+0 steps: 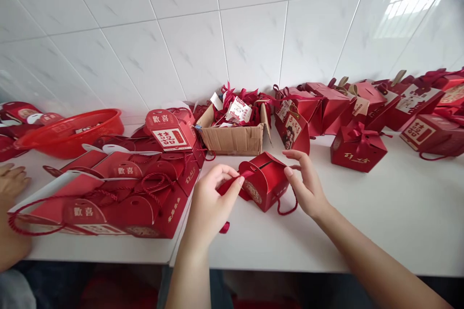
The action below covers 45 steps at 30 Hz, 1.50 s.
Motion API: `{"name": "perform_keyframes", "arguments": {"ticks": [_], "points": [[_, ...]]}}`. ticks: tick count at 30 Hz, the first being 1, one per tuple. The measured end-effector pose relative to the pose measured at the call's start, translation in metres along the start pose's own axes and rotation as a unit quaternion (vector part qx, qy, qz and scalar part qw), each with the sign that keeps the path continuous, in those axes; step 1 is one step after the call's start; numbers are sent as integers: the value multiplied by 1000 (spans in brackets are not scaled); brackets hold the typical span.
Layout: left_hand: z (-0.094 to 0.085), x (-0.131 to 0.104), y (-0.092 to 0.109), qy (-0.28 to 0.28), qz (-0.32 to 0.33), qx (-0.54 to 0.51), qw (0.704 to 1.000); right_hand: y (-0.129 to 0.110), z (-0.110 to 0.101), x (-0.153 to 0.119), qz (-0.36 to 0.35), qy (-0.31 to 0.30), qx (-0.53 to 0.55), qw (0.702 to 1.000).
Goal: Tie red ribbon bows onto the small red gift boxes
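Note:
A small red gift box (267, 181) stands on the white table between my hands, with a twisted red cord looping down at its right side. My left hand (216, 198) pinches a dark red ribbon (228, 186) between thumb and fingers, at the hole in the box's left end. The ribbon's loose end lies on the table under that hand. At the box's right end is my right hand (303, 182), its fingers apart and curved, the tips close to the upper edge. Whether they touch the box is hard to tell.
Behind the box stands a cardboard carton (232, 140) of ribbons and tags. Red boxes (141, 212) with cords fill the left, near a red basin (72, 133) and another person's hand (13, 181). A bow-tied box (358, 149) and more boxes stand at right.

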<state>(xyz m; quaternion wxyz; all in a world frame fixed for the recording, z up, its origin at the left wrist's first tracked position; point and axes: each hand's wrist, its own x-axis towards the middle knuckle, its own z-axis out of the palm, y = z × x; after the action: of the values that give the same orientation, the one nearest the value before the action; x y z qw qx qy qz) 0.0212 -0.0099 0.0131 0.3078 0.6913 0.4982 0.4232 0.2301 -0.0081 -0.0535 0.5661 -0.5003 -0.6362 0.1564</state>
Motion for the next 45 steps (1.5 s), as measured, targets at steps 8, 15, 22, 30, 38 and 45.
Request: {"name": "perform_keyframes", "arguments": {"ticks": [8,15,22,30,38,45], "points": [[14,9,-13,1,-57,-44,997,-12,2,0,-157,11,-124,980],[25,11,-11,1,-64,-84,994,-13,4,1,-165,13,-157,974],[37,12,-13,7,-34,-74,997,-16,8,10,-195,38,-201,959],[40,10,-13,27,11,-37,999,-14,11,17,-186,20,-192,963],[43,10,-12,39,37,-5,999,-12,14,18,-118,15,-120,986],[28,13,-10,72,60,26,995,-40,-18,57,-152,-13,-91,984]]}}
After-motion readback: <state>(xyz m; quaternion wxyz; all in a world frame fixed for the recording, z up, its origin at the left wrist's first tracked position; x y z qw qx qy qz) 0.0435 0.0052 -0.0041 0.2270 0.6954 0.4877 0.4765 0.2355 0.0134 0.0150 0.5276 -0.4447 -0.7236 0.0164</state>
